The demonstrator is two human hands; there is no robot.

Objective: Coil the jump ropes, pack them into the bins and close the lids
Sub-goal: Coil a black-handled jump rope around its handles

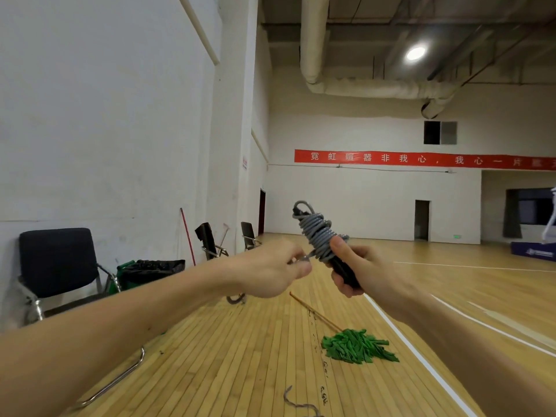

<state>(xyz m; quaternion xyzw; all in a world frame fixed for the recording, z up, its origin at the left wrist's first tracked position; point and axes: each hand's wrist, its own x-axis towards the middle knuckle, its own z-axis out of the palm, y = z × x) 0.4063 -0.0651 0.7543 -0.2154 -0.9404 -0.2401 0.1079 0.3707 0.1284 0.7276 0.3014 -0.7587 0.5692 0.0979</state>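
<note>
A grey jump rope (316,233) is wound in tight turns round its black handles, held up at chest height. My right hand (358,269) grips the black handles at their lower end, thumb pressed against the coil. My left hand (270,269) pinches the loose grey end of the rope just left of the coil. Another grey rope (298,404) lies on the wooden floor near the bottom edge. No bin is in view.
A green mop (358,346) with a wooden stick lies on the floor ahead. A black chair (60,263) stands at the left wall, beside a green bin lined with a black bag (150,273). More chairs (210,240) stand farther back. White court lines cross the floor at right.
</note>
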